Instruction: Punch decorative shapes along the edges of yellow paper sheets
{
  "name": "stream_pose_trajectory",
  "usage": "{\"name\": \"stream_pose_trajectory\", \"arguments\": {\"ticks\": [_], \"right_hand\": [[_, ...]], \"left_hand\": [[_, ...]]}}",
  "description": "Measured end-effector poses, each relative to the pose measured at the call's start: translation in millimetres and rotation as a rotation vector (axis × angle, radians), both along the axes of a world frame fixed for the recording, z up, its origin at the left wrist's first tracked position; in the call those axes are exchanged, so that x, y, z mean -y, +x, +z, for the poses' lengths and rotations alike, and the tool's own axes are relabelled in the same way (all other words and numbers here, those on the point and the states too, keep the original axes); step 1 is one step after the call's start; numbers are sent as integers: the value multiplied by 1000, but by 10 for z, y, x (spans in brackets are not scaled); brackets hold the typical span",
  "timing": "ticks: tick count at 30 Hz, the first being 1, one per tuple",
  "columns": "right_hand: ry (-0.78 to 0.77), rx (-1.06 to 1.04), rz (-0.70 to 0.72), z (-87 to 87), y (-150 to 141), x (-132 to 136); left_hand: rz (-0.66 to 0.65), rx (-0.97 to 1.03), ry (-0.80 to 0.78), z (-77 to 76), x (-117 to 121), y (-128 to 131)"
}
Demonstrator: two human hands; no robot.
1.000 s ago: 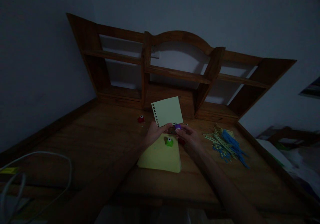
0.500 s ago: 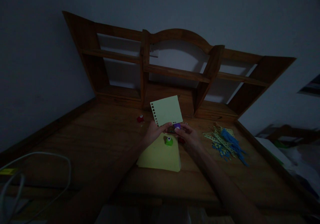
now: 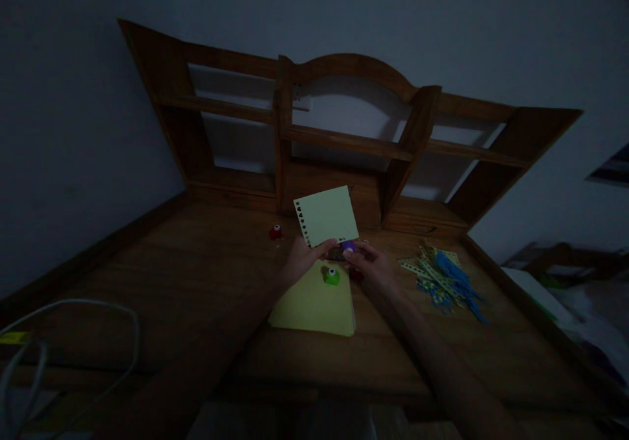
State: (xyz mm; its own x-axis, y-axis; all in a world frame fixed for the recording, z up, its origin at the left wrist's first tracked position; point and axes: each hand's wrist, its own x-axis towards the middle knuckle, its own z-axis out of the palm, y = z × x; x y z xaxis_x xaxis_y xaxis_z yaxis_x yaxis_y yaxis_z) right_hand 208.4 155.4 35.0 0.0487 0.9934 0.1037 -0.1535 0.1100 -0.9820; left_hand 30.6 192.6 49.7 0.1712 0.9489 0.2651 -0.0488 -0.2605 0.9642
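Observation:
A pale yellow sheet of paper [image 3: 327, 216] is held up above the desk, with small shapes punched along its left edge and a few at its bottom right. My left hand [image 3: 303, 258] pinches its lower edge between thumb and fingers. At the lower right corner, my right hand [image 3: 371, 263] grips a purple craft punch [image 3: 348, 247] set on the paper's edge. Below the hands a green craft punch [image 3: 332, 276] rests on a stack of yellow paper [image 3: 314, 306]. A red punch [image 3: 356, 274] is partly hidden by my right hand; another red punch [image 3: 276, 232] stands farther left.
Blue and yellow paper strips and scraps [image 3: 449, 279] are heaped on the right of the wooden desk [image 3: 196, 263]. A wooden shelf unit [image 3: 344, 140] stands along the back. A white cable [image 3: 132, 322] loops at the front left.
Both hands keep their hold on the paper and the purple punch, almost unmoved. The view has shifted very slightly.

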Motion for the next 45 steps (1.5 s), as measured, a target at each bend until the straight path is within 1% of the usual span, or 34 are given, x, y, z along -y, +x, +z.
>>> {"name": "stream_pose_trajectory", "arguments": {"ticks": [4, 7, 11, 17, 27, 31, 36, 40, 45], "right_hand": [[0, -10, -22, -3, -9, 1], [3, -11, -7, 12, -17, 12], [5, -5, 20, 42, -19, 25], [0, 6, 18, 51, -19, 20], [29, 37, 20, 29, -16, 14], [39, 13, 9, 29, -25, 12], [34, 3, 17, 71, -30, 34], [14, 3, 45, 93, -22, 45], [-10, -34, -1, 80, -23, 45]], "left_hand": [[-1, -4, 8, -43, -23, 0], [0, 4, 15, -61, -38, 3], [3, -5, 7, -35, -22, 0], [25, -50, -19, 44, 22, -3], [1, -17, 28, -16, -9, 2], [-8, -27, 17, -14, -10, -3], [-5, -43, 33, -7, 1, -3], [-4, -39, 36, 17, 24, -4], [7, -63, 38, 20, 26, -7]]}}
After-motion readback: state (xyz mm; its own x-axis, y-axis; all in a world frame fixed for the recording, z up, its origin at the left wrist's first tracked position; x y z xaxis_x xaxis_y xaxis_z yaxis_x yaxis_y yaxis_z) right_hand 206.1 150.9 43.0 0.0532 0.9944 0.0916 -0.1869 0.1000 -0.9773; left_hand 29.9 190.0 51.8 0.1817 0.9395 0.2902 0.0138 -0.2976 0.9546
